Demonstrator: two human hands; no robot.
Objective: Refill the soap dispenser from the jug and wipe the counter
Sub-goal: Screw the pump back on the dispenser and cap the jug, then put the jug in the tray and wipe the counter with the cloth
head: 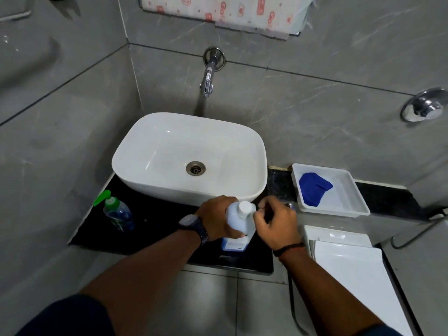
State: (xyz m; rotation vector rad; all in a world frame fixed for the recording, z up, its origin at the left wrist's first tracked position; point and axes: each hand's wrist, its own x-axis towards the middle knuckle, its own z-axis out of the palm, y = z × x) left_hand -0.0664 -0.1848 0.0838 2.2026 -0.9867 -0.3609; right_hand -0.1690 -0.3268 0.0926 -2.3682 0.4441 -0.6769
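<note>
A pale blue jug [238, 226] with a white cap stands upright on the black counter [150, 229], just in front of the basin. My left hand [215, 220] wraps around the jug's body from the left. My right hand [276, 223] sits just right of the cap, fingers curled, thumb and fingertips at the cap's edge; nothing is visibly held in it. The soap dispenser [117, 212], clear with blue liquid and a green pump, stands at the counter's left end. A blue cloth [314, 189] lies folded in a white tray [358, 200] to the right.
The white basin [155, 146] fills the counter's middle under a chrome wall tap [208, 78]. A white toilet cistern and lid [349, 263] stand at lower right, close to my right forearm. Grey tiled walls close in on the left and behind.
</note>
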